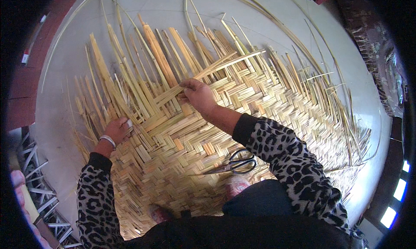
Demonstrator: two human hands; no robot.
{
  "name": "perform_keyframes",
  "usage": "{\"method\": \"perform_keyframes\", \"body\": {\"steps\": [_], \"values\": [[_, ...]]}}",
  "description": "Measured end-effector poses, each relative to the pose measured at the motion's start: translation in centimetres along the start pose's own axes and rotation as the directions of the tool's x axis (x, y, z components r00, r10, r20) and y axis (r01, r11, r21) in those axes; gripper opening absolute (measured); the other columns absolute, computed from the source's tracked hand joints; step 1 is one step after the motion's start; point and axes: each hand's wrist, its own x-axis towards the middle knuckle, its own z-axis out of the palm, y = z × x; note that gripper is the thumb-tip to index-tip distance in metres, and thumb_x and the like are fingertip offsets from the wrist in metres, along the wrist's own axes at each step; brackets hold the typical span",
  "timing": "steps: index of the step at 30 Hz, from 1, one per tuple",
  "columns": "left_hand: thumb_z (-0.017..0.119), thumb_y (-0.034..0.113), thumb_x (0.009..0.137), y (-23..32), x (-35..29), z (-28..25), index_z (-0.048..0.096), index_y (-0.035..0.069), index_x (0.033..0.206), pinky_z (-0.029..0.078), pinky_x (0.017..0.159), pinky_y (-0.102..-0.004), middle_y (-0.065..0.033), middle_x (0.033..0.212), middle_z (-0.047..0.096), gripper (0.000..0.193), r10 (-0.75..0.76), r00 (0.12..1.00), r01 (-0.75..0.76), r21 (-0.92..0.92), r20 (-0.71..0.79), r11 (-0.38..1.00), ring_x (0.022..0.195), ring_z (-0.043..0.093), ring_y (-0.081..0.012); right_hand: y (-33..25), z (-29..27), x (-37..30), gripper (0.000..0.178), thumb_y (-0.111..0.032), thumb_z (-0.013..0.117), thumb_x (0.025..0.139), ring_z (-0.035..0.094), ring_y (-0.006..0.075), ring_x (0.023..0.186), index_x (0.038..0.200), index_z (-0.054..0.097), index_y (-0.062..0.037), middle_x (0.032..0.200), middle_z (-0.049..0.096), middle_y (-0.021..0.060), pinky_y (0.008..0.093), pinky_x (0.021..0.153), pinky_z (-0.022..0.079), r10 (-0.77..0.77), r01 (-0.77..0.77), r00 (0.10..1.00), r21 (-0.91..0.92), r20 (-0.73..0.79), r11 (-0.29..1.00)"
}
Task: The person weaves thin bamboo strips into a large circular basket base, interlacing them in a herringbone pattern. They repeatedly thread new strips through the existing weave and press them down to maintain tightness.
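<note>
A large woven mat (182, 149) of pale split-reed strips spreads under me, with loose strip ends fanning out along its far edge. My right hand (197, 95) is pinched at that edge on a flat reed strip (167, 95) that runs crosswise over the upright strips. Farther left, my left hand (117, 131), with a white band round one finger and a bracelet at the wrist, has its fingers curled at the bundle of loose strips (113, 90). Its fingertips are partly hidden, so what it grips is not fully visible. Dark-handled scissors (238, 164) lie on the mat below my right forearm.
Pale smooth floor (56, 114) surrounds the mat. Long thin strips (277, 21) curve over the floor at the far right. A metal rack (41, 184) stands at the left rim, and patterned dark cloth (377, 45) hangs at the right. My feet rest on the mat.
</note>
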Motion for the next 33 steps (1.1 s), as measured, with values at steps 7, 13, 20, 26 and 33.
{"method": "perform_keyframes", "body": {"steps": [7, 13, 20, 26, 33], "values": [[0.050, 0.019, 0.095, 0.3, 0.3, -0.5, 0.058, 0.000, 0.094, 0.055, 0.058, -0.0380, -0.0138, 0.075, 0.065, 0.021, 0.009, 0.999, -0.012, 0.058, 0.042, 0.998, 0.062, 0.069, -0.0248, -0.3, -0.9, 0.0, 0.016, 0.004, 0.058, 0.086, 0.066, 0.0147, 0.068, 0.101, 0.064, 0.0013, 0.084, 0.068, 0.0076, 0.0286, 0.062, 0.055, -0.107, 0.103, 0.994, -0.103, -0.032, 0.989], [0.052, 0.016, 0.094, -0.4, 0.3, -0.4, 0.058, -0.002, 0.088, 0.054, 0.058, -0.0373, -0.0122, 0.073, 0.063, 0.019, 0.024, 1.000, -0.024, -0.005, 0.012, 1.000, 0.061, 0.067, -0.0227, -2.4, -4.9, 0.4, 0.015, -0.001, 0.061, 0.090, 0.062, 0.0138, 0.067, 0.104, 0.063, -0.0008, 0.083, 0.064, 0.0062, 0.0272, 0.057, 0.054, 0.005, 0.000, 0.989, 0.034, -0.150, 0.999], [0.056, 0.021, 0.089, -1.6, 1.0, -0.4, 0.058, -0.003, 0.083, 0.047, 0.062, -0.0457, -0.0175, 0.068, 0.057, 0.026, 0.216, 0.976, -0.207, 0.153, -0.041, 0.966, 0.062, 0.061, -0.0335, -3.0, -6.5, 1.1, 0.015, -0.001, 0.056, 0.092, 0.063, 0.0148, 0.066, 0.107, 0.060, -0.0029, 0.084, 0.064, 0.0079, 0.0281, 0.057, 0.054, 0.084, -0.063, 0.975, 0.107, -0.206, 0.992], [0.057, 0.024, 0.087, -1.5, 1.7, -0.8, 0.057, -0.003, 0.079, 0.045, 0.061, -0.0473, -0.0184, 0.064, 0.053, 0.028, 0.141, 0.989, -0.146, 0.240, 0.037, 0.960, 0.058, 0.055, -0.0343, -3.2, -5.2, -0.5, 0.020, -0.003, 0.056, 0.092, 0.065, 0.0165, 0.078, 0.112, 0.059, -0.0060, 0.091, 0.063, 0.0060, 0.0294, 0.068, 0.055, 0.024, -0.023, 0.999, 0.025, -0.037, 0.999], [0.056, 0.020, 0.090, 0.1, 1.2, -1.3, 0.056, -0.003, 0.076, 0.048, 0.059, -0.0411, -0.0143, 0.064, 0.056, 0.027, -0.067, 0.991, 0.063, 0.040, 0.114, 0.997, 0.056, 0.060, -0.0241, -3.6, -3.0, -0.2, 0.030, -0.007, 0.056, 0.094, 0.064, 0.0181, 0.091, 0.124, 0.056, -0.0072, 0.100, 0.062, 0.0054, 0.0319, 0.078, 0.054, 0.019, -0.028, 0.994, 0.088, 0.108, 0.996]]}}
